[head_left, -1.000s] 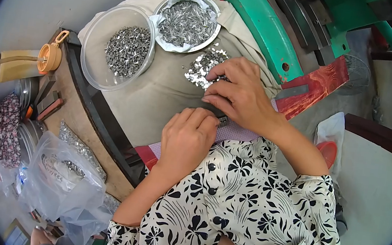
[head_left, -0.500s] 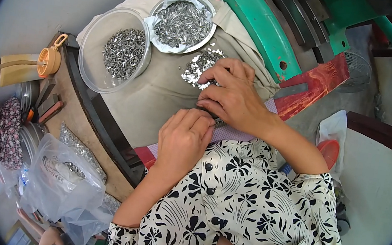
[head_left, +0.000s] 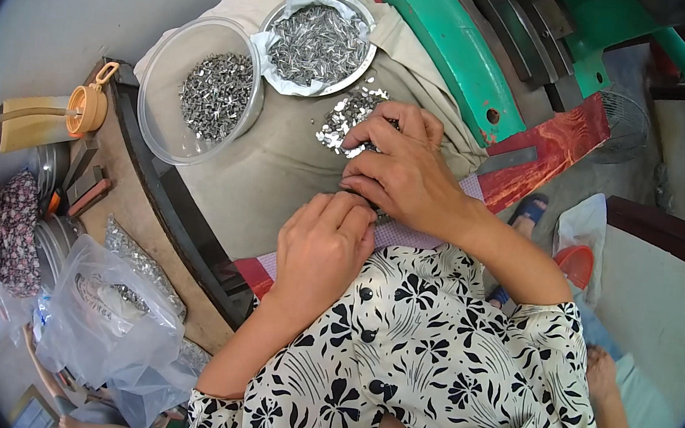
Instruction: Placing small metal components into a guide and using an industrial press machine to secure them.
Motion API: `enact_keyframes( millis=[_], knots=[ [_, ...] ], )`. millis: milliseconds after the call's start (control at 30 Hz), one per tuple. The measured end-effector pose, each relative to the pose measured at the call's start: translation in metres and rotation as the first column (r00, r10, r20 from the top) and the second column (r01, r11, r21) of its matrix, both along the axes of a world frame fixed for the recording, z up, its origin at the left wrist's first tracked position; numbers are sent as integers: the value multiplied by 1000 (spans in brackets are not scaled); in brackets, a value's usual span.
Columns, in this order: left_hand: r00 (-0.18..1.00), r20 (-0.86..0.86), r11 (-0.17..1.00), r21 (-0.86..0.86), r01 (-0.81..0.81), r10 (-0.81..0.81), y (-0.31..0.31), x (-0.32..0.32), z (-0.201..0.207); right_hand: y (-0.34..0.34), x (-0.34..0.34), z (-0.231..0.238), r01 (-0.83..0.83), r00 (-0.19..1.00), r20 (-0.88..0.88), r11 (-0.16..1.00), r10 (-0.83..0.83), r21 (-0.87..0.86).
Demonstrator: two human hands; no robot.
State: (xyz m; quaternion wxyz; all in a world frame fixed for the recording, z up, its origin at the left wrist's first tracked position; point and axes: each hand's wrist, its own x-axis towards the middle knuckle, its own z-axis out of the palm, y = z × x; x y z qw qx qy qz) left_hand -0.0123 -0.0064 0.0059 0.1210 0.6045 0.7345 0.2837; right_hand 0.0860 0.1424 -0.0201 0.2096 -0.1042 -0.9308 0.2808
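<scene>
1. Olive-beige cloth (head_left: pixel 277 193) lies under everything.
2. Clear plastic tub (head_left: pixel 156 110) of short metal pieces stands left of a lined metal dish (head_left: pixel 362 63).
3. Right hand (head_left: pixel 407 175): fingers bent; whether they grip anything cannot be told.
4. Left hand (head_left: pixel 325 233): fingers curled, contents hidden.
5. Silvery flake pile (head_left: pixel 342 121) lies beyond both, just at the nearer right hand's fingertips; single flakes' long axes are indistinct.

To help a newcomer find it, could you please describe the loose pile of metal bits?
Start at the big green frame in the upper right, then go left to the beige cloth. On that cloth, by the right hand, lies the pile of small shiny bits. Unlike the bits in the clear tub and the lined bowl, these sit in no container.
</scene>
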Motion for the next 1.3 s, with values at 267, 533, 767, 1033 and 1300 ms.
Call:
enact_keyframes(
  millis=[267,533,767,1033,1300],
  knots=[
    [999,27,1000,-2,-31,31,-1,1,-1,1,-1,-1,-1,1000,-11,1000,1,-7],
    [999,13,999,13,-40,40,-1,1,-5,0,-2,2,6,1000,6,1000,-6,15],
    [999,35,999,16,-32,32,-4,0,-5,-1,-2,3,12,1000,11,1000,-12,13],
    [1000,20,1000,-4,-12,12,-3,0,-4,-1,-3,2,18,1000,7,1000,-18,15],
    [999,45,1000,4,-15,14,-3,0,-4,-2,-3,2,22,1000,9,1000,-22,10]
  ],
)
